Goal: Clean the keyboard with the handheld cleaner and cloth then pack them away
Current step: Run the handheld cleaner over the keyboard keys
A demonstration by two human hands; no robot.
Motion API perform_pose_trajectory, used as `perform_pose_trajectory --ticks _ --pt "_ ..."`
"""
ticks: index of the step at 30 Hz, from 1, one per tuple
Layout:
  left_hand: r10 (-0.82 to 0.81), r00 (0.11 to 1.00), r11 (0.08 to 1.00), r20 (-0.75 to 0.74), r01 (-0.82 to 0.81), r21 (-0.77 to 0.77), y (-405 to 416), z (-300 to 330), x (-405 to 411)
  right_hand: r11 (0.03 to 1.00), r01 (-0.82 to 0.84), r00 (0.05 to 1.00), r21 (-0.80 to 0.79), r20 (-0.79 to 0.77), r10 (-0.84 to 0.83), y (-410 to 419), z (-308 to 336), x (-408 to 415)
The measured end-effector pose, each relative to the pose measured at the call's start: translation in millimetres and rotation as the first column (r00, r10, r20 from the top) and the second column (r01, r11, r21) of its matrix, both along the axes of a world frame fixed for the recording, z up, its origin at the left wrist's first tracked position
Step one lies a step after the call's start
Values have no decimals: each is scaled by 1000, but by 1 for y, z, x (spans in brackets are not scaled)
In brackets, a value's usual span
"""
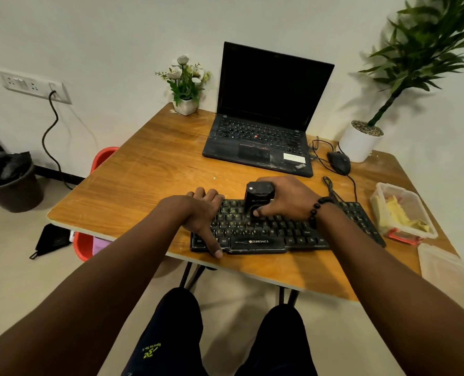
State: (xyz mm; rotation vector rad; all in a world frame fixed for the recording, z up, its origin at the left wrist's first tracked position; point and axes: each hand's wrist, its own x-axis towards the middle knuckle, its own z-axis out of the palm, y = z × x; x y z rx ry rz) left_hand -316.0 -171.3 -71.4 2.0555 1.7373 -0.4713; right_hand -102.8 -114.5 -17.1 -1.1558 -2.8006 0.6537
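**Vacuuming the keys, cloth not yet touched**

We are in the first cleaning step. Our right hand (285, 198) grips the handheld cleaner (258, 198), fingers wrapped round its black body and thumb on its near side, and holds it upright with its lower end down on the upper rows of the keyboard (279, 229), a little left of centre. Our left hand (202, 213) lies flat and spread over the keyboard's left end, fingers over the far edge and thumb reaching to the near edge, steadying it on the table (149, 169).

The keyboard sits at the table's near edge, in front of the laptop (266, 115). The yellow cloth (399, 215) lies in the clear plastic box (382, 191) just right of the keyboard.

As we judge it, most keys remain to be covered. The next move calls for drawing the cleaner sideways along the rows, keeping its mouth on the keys, while the left hand braces the board against sliding. Wiping and packing away come after.
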Motion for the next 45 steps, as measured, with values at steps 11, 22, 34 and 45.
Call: perform_pose_trajectory --ticks 11,22,34,45 --pt "1 1000 1000 -2 -1 4 0 0 0 998 -20 997 54 70 16 -10 -6 -10" --pt "-3 1000 1000 -2 3 4 -2 1 1 995 67 996 -69 -49 -71 -22 -10 16" --pt "4 1000 1000 3 -4 2 -2 -1 -1 998 61 998 -30 -25 -61 -38 -15 13" --pt "-6 1000 1000 5 6 13 -1 -6 -2 970 238 955 -52 -168 -243 -67 -30 12"
